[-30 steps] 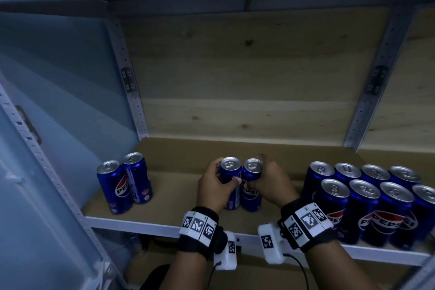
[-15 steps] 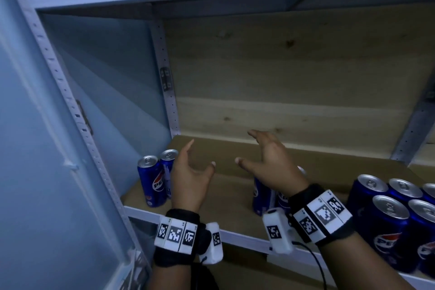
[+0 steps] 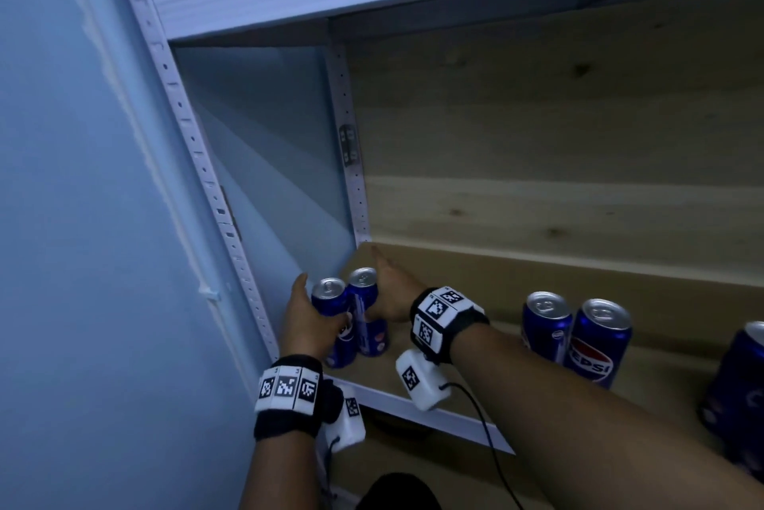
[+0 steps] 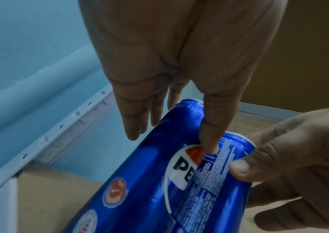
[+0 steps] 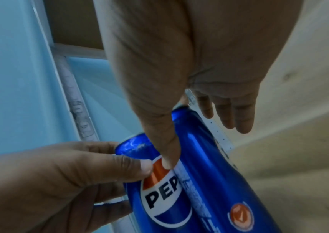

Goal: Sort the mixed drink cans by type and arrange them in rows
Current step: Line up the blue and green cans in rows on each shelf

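A: Report the position of the two cans under handling.

B: Two slim blue aluminium Pepsi cans stand upright and touching at the far-left end of the brown shelf board (image 3: pixel 537 273), beside the white perforated upright (image 3: pixel 248 286). The nearer left can (image 3: pixel 330 302) is the one showing the Pepsi logo; the farther right can (image 3: pixel 364 290) is the one showing its printed text panel.

A: State of the left hand?

B: The left hand (image 3: pixel 302 327) cups the left can from its outer side, the thumb pressed on the logo and the fingers extended along the far side.

A: And the right hand?

B: The right hand (image 3: pixel 392 294) flanks the right can, the thumb laid on the seam between the two cans and the fingers straight, pointing toward the pale wooden back panel (image 3: pixel 537 162). Whether those fingers touch the can cannot be determined.

A: Other items?

B: Two more blue Pepsi cans (image 3: pixel 578 336) stand upright together farther right, well apart from the handled pair; another blue can (image 3: pixel 740 377) sits at the right frame edge.
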